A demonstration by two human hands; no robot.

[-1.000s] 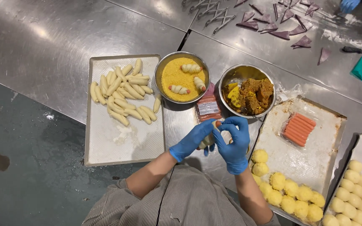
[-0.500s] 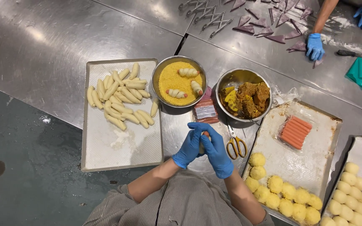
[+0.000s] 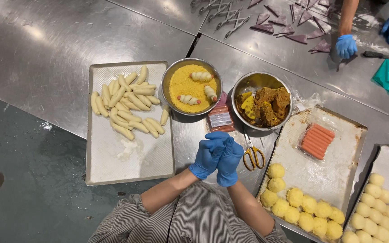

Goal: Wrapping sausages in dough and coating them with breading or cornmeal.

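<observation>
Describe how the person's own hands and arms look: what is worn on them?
Both the left hand and the right hand wear smooth blue disposable gloves that end at the wrists. The forearms are bare. Short sleeves of a shirt with thin grey and white stripes cover the upper arms.

Yellow-handled scissors lie beside a sausage pack; dark, perhaps purple, triangular pieces lie across the table.

**Where things lie**

Your hands meet at the table's near edge. Left of them lies a tray of rolls. Beyond them stand two bowls, scissors just right. Further right, a tray bears sausages and dough balls.
</observation>
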